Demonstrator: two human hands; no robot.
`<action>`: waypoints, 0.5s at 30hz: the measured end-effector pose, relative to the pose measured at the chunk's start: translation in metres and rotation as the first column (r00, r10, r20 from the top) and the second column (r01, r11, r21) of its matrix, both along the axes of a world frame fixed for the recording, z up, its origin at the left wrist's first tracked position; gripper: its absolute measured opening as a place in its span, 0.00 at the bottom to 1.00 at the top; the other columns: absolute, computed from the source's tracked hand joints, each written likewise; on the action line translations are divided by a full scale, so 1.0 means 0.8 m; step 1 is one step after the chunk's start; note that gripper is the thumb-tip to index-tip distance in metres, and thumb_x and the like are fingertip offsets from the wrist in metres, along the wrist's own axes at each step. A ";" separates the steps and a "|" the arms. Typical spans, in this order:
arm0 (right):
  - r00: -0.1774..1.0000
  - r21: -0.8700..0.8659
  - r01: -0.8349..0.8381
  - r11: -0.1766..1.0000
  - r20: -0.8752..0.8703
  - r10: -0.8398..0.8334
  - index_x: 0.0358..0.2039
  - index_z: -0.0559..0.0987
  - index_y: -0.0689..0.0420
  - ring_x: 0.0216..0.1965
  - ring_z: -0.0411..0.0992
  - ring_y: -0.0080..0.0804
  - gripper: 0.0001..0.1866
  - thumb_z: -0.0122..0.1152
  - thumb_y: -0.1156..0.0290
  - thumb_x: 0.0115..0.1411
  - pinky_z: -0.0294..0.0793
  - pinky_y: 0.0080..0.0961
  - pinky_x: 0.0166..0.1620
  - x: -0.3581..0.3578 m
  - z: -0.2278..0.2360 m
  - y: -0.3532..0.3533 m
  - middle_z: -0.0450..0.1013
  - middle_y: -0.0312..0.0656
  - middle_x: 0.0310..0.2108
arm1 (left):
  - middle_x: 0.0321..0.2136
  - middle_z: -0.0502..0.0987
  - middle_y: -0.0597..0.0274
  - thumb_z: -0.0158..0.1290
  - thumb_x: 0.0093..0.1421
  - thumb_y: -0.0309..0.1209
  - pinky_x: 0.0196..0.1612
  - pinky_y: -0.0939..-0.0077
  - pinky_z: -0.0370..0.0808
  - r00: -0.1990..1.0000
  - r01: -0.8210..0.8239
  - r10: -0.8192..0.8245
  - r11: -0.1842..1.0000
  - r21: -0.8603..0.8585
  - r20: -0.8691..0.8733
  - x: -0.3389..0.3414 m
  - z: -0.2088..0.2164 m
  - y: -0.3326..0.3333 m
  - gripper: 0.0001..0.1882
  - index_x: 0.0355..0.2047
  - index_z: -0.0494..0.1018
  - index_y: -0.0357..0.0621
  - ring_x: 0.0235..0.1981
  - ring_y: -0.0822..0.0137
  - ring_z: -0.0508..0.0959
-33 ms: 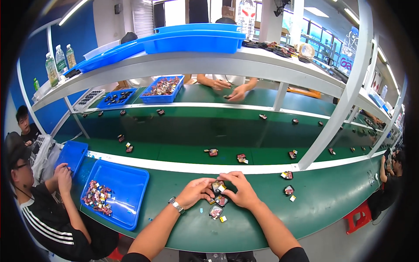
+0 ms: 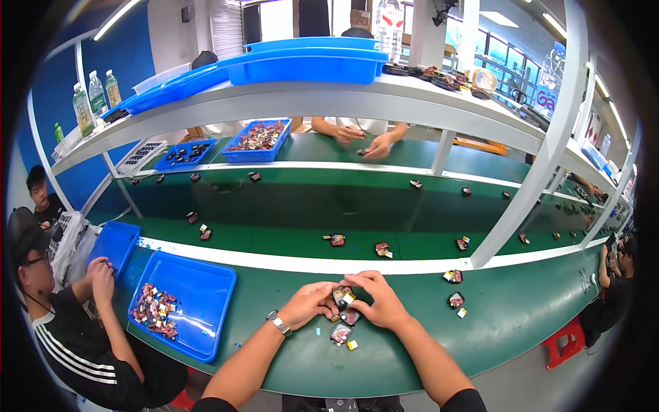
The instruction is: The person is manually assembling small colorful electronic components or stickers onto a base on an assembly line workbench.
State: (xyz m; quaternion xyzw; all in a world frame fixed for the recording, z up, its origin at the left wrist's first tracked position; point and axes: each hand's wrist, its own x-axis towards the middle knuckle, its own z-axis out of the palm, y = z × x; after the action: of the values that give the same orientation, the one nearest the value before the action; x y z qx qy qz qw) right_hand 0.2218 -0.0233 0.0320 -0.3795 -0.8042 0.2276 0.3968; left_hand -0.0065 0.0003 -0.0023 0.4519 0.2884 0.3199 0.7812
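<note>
Between my left hand (image 2: 307, 304) and my right hand (image 2: 379, 303) is a small black-rimmed electronic part (image 2: 342, 296) with a yellow-and-white tab. Both hands have their fingers closed around its edges, just above the green work surface. Right under it lies a second such part (image 2: 351, 316), reddish inside and partly covered by my fingers. Nearer to me rests another dark-rimmed part (image 2: 340, 334), with a yellow-and-white tab (image 2: 352, 345) beside it. A metal-banded watch (image 2: 279, 323) circles my left wrist.
Left of my hands stands a blue tray (image 2: 223, 302) holding a heap of small red and white pieces (image 2: 154, 310). More parts (image 2: 456, 299) lie to the right and along the green belt (image 2: 295, 206) beyond a white rail. A post (image 2: 532, 144) rises at right. A co-worker (image 2: 75, 323) sits at left.
</note>
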 end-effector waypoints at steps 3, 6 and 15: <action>0.998 -0.032 -0.021 0.999 0.060 0.023 0.57 0.73 0.54 0.54 0.66 0.42 0.31 0.68 0.77 0.51 0.68 0.34 0.58 -0.002 0.000 0.000 0.72 0.41 0.51 | 0.40 0.75 0.60 0.41 0.73 0.40 0.39 0.77 0.76 0.999 0.046 -0.046 0.999 0.026 -0.025 -0.002 -0.002 0.002 0.24 0.60 0.64 0.34 0.35 0.72 0.76; 0.998 -0.070 -0.048 0.996 0.048 0.051 0.57 0.73 0.52 0.54 0.66 0.42 0.31 0.64 0.81 0.51 0.69 0.35 0.57 -0.001 -0.003 0.004 0.70 0.42 0.52 | 0.43 0.75 0.58 0.43 0.71 0.33 0.41 0.76 0.78 1.000 0.016 -0.016 1.000 0.003 -0.012 -0.003 0.001 0.001 0.22 0.62 0.62 0.36 0.39 0.70 0.77; 0.981 0.115 0.183 0.976 0.039 -0.188 0.41 0.81 0.55 0.42 0.74 0.36 0.16 0.67 0.77 0.49 0.77 0.30 0.44 -0.023 -0.011 -0.008 0.73 0.40 0.42 | 0.52 0.73 0.52 0.43 0.69 0.23 0.53 0.70 0.79 0.992 -0.125 0.125 0.991 0.041 -0.002 0.012 0.010 -0.008 0.22 0.63 0.59 0.38 0.51 0.64 0.77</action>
State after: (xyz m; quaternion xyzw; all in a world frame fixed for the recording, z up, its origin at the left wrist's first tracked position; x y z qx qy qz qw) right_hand 0.2037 -0.0296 0.0235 -0.4357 -0.7863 0.1351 0.4167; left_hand 0.0032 -0.0061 0.0059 0.4495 0.3111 0.3730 0.7497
